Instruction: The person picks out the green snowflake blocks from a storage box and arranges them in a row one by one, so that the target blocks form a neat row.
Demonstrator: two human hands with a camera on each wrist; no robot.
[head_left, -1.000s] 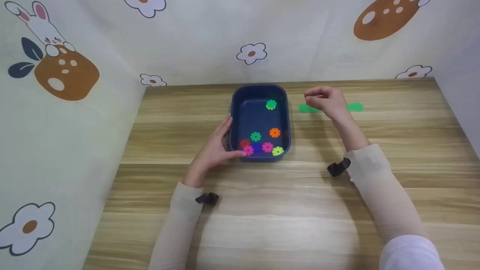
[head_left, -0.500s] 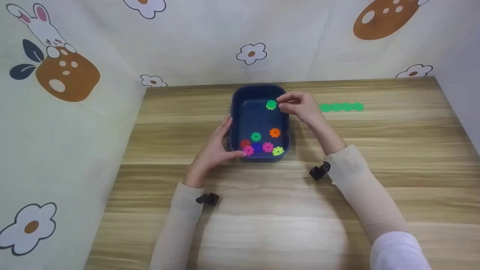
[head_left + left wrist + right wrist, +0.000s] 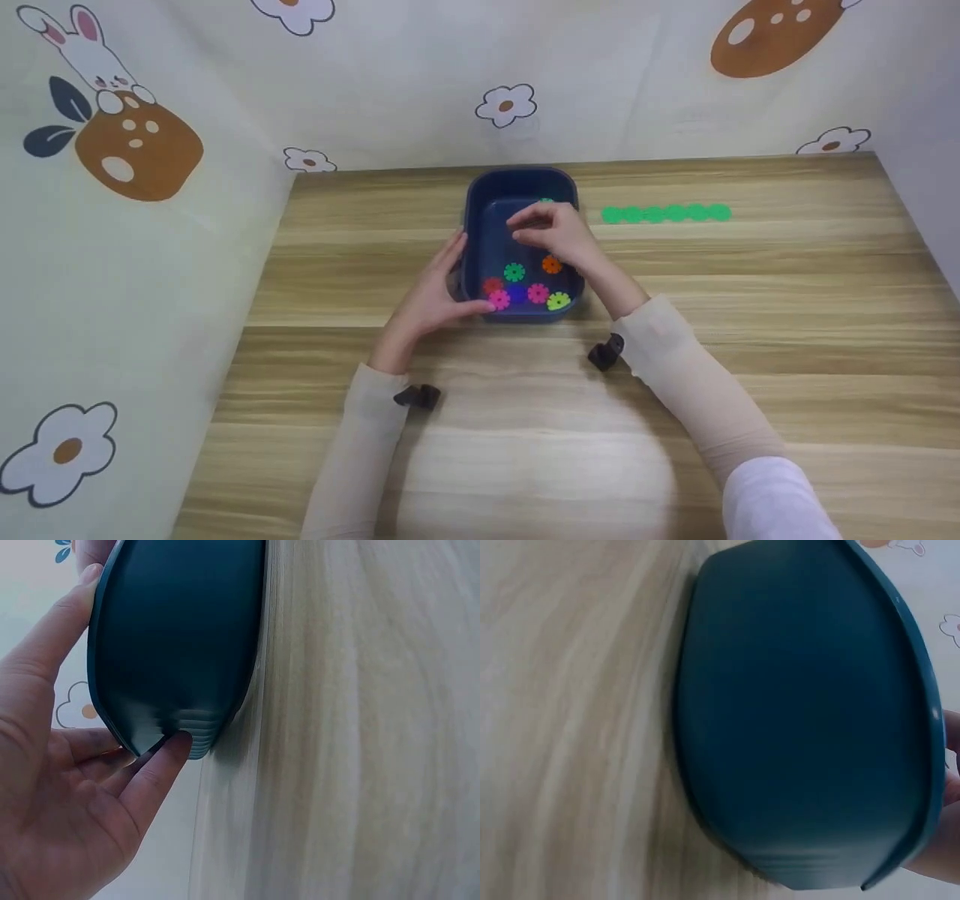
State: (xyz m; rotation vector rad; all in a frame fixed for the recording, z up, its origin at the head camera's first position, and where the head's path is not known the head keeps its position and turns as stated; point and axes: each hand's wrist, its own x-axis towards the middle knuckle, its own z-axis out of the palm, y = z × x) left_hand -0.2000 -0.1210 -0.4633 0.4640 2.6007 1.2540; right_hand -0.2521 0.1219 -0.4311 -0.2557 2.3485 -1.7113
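A dark blue plastic tray sits on the table, with several toothed plastic discs inside. Orange, green, pink, red, blue and yellow ones show in its near half. My left hand holds the tray at its near left corner, thumb and fingers spread around the side. Over the tray's middle hovers my right hand, fingers bent loosely and nothing visible between them. It covers most of another green disc. Right of the tray, green discs lie in a straight row.
The wood-grain table runs back to a patterned wall sheet. Black wrist cameras are strapped to both sleeves. In the right wrist view the tray's outer wall fills most of the picture.
My right hand has moved left from above the green row to over the tray, uncovering the row and covering a green disc in the tray. My left hand stays put.
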